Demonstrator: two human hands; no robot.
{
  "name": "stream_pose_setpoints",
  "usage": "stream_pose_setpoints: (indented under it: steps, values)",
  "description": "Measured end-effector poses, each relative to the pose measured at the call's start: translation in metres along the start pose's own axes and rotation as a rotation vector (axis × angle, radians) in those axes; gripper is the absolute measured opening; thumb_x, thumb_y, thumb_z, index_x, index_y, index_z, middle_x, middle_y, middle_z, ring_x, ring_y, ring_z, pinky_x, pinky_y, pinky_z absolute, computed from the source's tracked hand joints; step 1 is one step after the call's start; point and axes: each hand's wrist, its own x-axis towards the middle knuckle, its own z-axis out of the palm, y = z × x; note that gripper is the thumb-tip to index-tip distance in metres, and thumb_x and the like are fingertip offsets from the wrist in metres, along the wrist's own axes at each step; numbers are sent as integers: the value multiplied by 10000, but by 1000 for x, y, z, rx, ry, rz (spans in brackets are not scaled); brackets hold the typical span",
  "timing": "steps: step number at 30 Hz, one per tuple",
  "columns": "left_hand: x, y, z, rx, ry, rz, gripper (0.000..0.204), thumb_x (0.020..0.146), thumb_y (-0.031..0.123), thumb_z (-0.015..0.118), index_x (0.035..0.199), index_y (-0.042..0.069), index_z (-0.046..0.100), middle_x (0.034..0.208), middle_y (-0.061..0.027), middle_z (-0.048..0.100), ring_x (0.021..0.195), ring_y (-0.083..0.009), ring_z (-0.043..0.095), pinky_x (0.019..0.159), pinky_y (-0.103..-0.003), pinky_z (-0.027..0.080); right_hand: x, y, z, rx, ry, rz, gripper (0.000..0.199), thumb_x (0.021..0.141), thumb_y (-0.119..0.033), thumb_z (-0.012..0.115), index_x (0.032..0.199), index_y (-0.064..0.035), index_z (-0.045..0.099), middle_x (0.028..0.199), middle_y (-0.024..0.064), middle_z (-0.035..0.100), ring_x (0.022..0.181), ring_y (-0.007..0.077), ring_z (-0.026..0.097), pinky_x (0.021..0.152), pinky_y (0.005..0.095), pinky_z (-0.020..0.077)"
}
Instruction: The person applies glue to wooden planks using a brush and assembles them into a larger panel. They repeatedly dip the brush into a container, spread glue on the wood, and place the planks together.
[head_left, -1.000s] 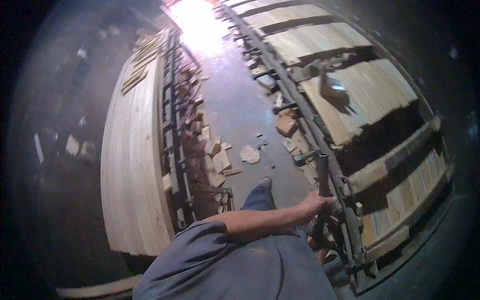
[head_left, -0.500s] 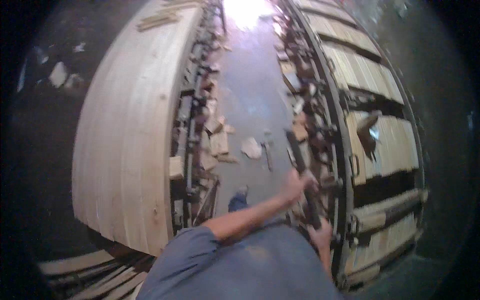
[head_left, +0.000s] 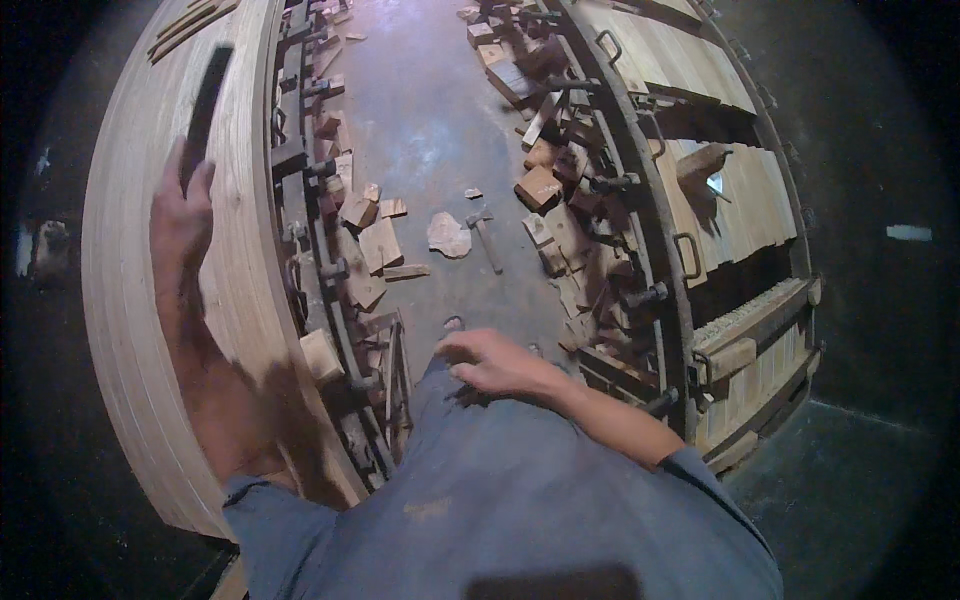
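My left hand (head_left: 185, 205) grips one end of a long, narrow dark bar (head_left: 210, 95), blurred by motion. It is over the wide pale wooden panel (head_left: 130, 290) on the left, and the bar's far end points away from me. I cannot tell whether the bar touches the boards. In front of my waist is my right hand (head_left: 490, 360), its fingers loosely bent and the thumb apart, with nothing visible in it.
A hammer (head_left: 487, 240) lies on the floor of the aisle beside a pale flat piece (head_left: 449, 235). Wood offcuts (head_left: 380, 245) line both sides. Metal clamps (head_left: 640, 295) stick out along the right rack, which holds more board panels (head_left: 745, 210). Thin sticks (head_left: 190, 25) rest on the left panel's far end.
The dark bar has gone from both hands at the right rack to my left hand over the left panel. My right hand has let go and come to my waist. The view has shifted.
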Motion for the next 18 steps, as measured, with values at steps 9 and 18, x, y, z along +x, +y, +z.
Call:
stream_pose_setpoints:
  steps: [9,18]
  values:
    - [-35,-150,50,682,92,120,351,938,174,583,1264,44,581,932,-193,676,833,-350,646,807,-427,493,19,-131,-81,914,-291,-665,393,959,-339,530,1178,-15,572,1084,163,583,963,320,610,811,430,505]
    - [-67,188,110,-896,-812,-21,303,688,53,687,990,88,685,917,-97,648,836,-242,638,783,-352,515,102,64,-140,881,366,362,187,896,-86,606,1051,18,616,897,78,675,758,145,644,698,279,524]
